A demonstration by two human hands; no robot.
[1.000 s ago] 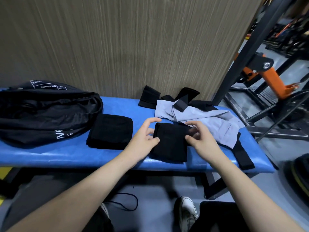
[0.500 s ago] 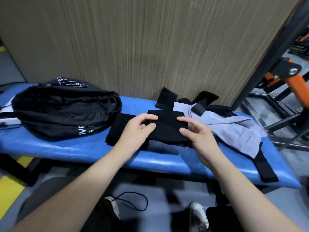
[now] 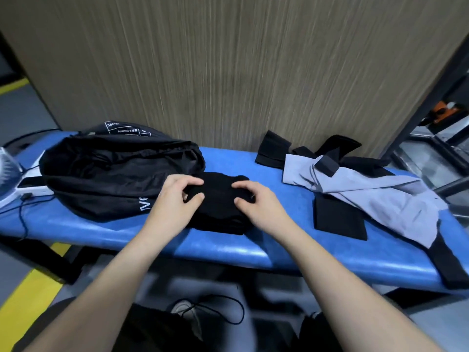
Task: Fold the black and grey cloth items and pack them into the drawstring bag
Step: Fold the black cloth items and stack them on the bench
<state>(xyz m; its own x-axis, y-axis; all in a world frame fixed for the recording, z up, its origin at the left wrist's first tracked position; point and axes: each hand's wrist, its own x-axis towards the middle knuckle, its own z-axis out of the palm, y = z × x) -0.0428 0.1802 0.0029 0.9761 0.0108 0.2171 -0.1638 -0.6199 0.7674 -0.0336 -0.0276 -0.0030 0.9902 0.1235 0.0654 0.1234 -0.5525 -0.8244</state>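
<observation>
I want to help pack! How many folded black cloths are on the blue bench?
2 for sure. A folded stack sits beside the drawstring bag, under the left hand and right hand; it may hide more. One flat square lies by the grey cloth.

Both hands forward, side by side: left [image 3: 177, 196], right [image 3: 256, 201], fingers curled, gripping.

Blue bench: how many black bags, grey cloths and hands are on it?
Black drawstring bag: 1
Crumpled grey cloth: 1
Hands: 2, the left hand and the right hand, both gripping the folded black cloth pile
Total: 4
</observation>
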